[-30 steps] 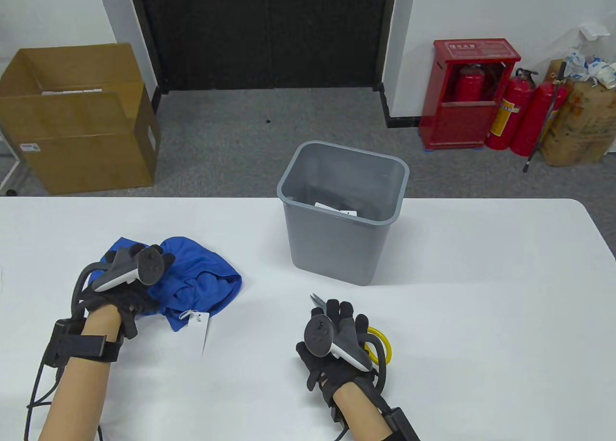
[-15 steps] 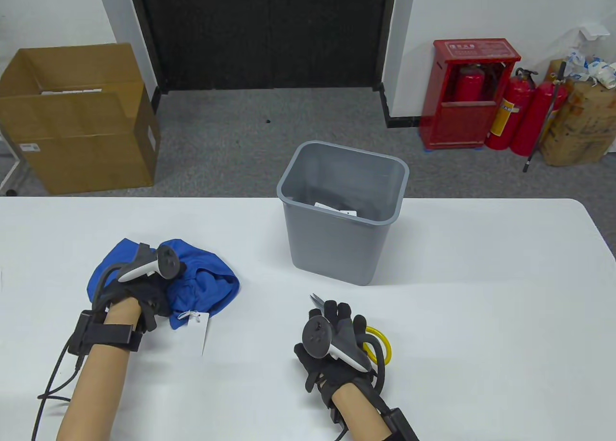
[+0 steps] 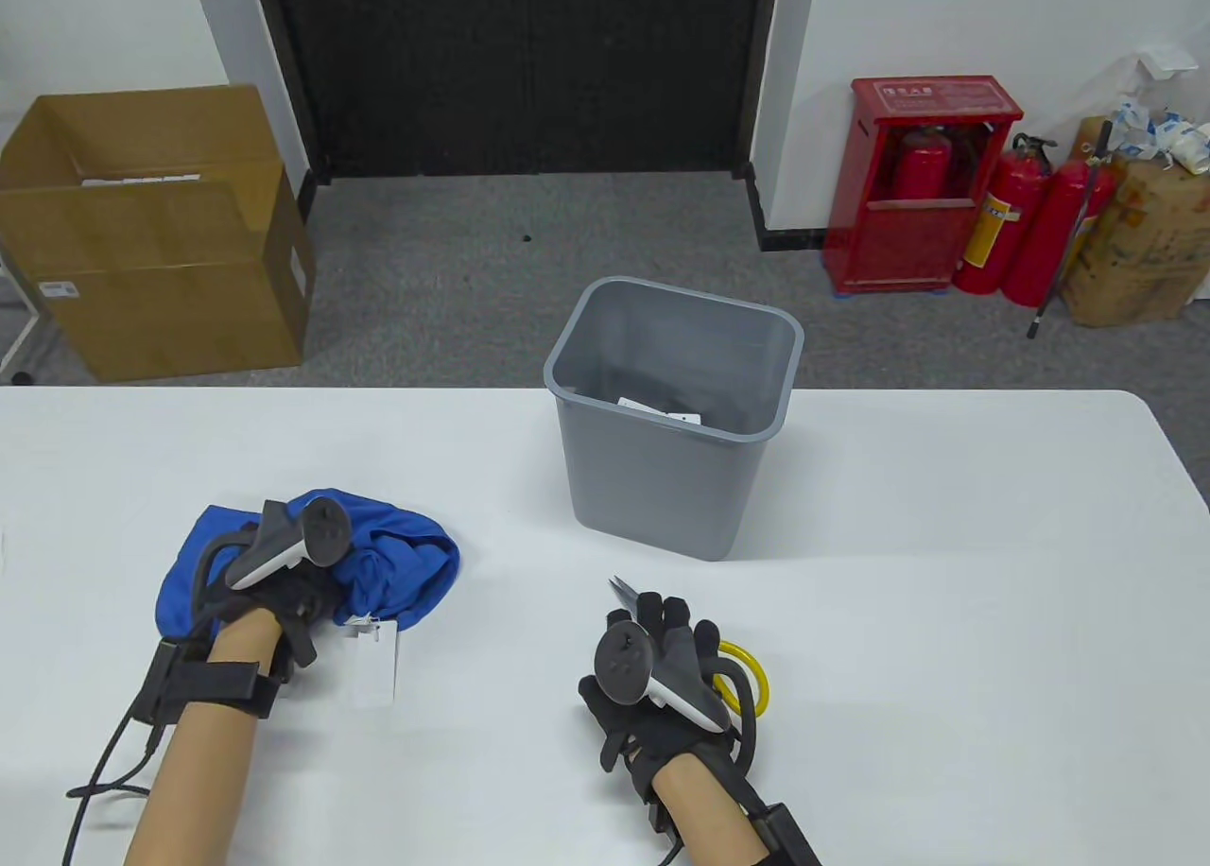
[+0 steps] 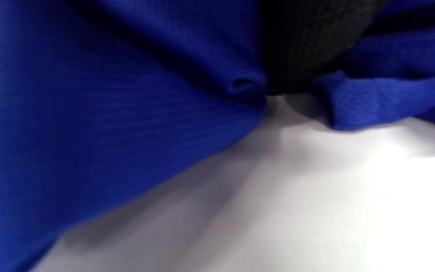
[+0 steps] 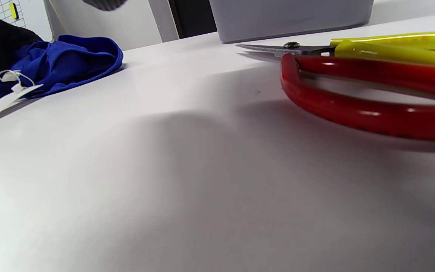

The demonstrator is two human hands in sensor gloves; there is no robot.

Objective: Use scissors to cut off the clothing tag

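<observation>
A crumpled blue garment [image 3: 406, 563] lies on the white table at the left, with a white paper tag [image 3: 375, 663] on a string at its near edge. My left hand [image 3: 312, 587] grips the bunched cloth; the left wrist view shows a gloved finger [image 4: 304, 45] sunk in the blue folds [image 4: 89, 113]. The scissors [image 3: 622, 591], with red and yellow handles, lie flat on the table under my right hand [image 3: 666, 620]. That hand rests over them with fingers stretched forward. The right wrist view shows the scissors [image 5: 353, 75] with no finger in the loops, and the garment [image 5: 77, 56] and tag [image 5: 2, 102] farther left.
A grey waste bin [image 3: 662, 488] stands on the table behind the scissors, with bits of paper inside; its wall shows in the right wrist view [image 5: 289, 19]. A cardboard box [image 3: 151, 242] and red fire extinguishers [image 3: 1021, 214] stand on the floor beyond the table.
My left hand has drawn the garment and its tag a little toward the near left. My right hand has stayed over the scissors.
</observation>
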